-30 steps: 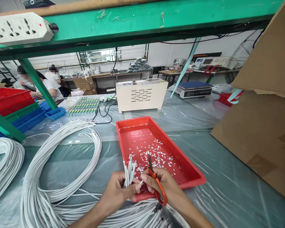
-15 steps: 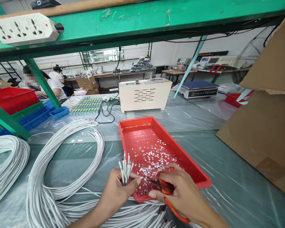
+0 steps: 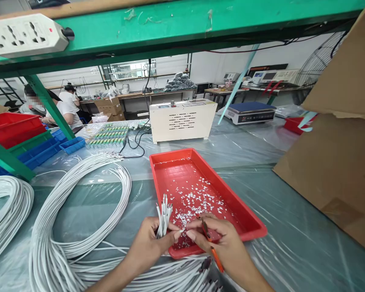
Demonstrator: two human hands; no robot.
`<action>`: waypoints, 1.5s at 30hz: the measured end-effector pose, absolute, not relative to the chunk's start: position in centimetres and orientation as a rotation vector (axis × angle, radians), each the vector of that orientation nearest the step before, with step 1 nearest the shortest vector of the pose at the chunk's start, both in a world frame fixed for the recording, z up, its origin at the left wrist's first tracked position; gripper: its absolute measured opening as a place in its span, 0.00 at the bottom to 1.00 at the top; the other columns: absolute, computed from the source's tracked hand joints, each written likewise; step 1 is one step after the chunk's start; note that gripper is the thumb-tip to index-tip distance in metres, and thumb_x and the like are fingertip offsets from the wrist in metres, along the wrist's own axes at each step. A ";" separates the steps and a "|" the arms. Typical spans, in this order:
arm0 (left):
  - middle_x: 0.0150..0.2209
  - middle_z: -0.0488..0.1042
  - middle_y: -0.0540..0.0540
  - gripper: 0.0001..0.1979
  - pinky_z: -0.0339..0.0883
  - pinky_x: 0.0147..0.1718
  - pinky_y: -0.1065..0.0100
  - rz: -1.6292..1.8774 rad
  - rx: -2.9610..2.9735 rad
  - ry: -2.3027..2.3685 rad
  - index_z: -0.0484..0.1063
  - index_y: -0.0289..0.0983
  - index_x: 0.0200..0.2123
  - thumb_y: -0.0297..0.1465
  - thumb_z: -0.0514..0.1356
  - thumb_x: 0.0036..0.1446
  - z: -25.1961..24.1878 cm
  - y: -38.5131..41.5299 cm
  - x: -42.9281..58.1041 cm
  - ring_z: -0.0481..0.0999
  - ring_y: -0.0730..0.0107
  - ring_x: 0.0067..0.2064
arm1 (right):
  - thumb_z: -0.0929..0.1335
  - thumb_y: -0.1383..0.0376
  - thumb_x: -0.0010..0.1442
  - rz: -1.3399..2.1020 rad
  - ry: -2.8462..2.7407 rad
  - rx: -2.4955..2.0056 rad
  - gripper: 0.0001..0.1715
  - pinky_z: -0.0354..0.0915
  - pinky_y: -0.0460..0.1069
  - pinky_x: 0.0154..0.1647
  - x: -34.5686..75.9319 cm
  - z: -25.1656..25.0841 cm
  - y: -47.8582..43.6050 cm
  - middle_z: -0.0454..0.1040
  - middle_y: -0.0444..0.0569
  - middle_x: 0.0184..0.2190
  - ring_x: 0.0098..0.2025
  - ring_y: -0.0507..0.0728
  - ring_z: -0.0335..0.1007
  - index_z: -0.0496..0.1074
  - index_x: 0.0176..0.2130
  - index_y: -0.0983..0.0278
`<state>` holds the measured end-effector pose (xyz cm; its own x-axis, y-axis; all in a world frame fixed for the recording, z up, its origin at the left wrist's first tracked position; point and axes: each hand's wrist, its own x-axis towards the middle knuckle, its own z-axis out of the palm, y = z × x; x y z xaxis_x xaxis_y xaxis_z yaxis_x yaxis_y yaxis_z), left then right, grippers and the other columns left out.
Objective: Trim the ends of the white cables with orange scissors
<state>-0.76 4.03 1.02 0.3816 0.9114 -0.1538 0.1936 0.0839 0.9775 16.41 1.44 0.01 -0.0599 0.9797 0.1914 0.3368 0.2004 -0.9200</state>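
Note:
My left hand (image 3: 153, 239) is closed around a bundle of white cables (image 3: 164, 217), whose cut ends stick up above the fingers. Between its thumb and forefinger pokes one cable end (image 3: 181, 231). Close by, over the near end of the red tray (image 3: 249, 235), the fingertips of my right hand (image 3: 220, 237) come together at that cable end. Tucked in the same hand are orange-handled scissors (image 3: 216, 258), their dark blades pointing up and mostly covered by the fingers. White and silvery scraps (image 3: 197, 200) lie scattered in the tray.
Coils of white cable (image 3: 48, 227) cover the left and front of the table. Behind the tray stands a cream metal box (image 3: 182, 121), with a scale (image 3: 250, 112) to its right. Cardboard (image 3: 331, 170) borders the right side. A green beam (image 3: 139, 32) crosses overhead. Two people sit far left.
The scissors have swung away from the cable end and back into my right hand. My right thumb and fingertips have moved left to the cable end. My left hand keeps the bundle.

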 end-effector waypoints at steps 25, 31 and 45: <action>0.15 0.61 0.55 0.17 0.50 0.13 0.77 0.899 1.269 1.196 0.72 0.31 0.26 0.41 0.62 0.44 1.3 2.2 -0.4 0.55 0.81 0.15 | 0.65 0.62 0.54 0.602 -1.643 -1.314 0.09 0.59 0.51 0.37 14.5 -0.8 1.3 0.71 0.43 0.21 0.28 0.55 0.64 0.71 0.26 0.62; 0.18 0.67 0.51 0.24 0.52 0.15 0.75 0.616 1.209 1.206 0.70 0.31 0.36 0.48 0.56 0.48 2.4 0.0 -0.5 0.57 0.79 0.15 | 0.64 0.70 0.53 0.396 -1.633 -1.282 0.06 0.56 0.52 0.39 13.6 -0.7 1.0 0.71 0.42 0.21 0.25 0.53 0.64 0.68 0.26 0.62; 0.10 0.52 0.58 0.17 0.45 0.19 0.74 0.969 0.728 1.093 0.74 0.31 0.31 0.41 0.62 0.46 0.8 0.4 -1.0 0.46 0.80 0.16 | 0.64 0.76 0.50 0.117 -1.695 -1.039 0.11 0.56 0.53 0.38 11.8 -0.9 0.0 0.68 0.39 0.17 0.19 0.50 0.63 0.68 0.30 0.61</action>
<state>-1.01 0.38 0.83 0.1501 0.9098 -0.3869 -0.2757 0.4143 0.8674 11.75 0.00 -0.87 -0.0250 0.6786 0.7341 0.5718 0.6120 -0.5463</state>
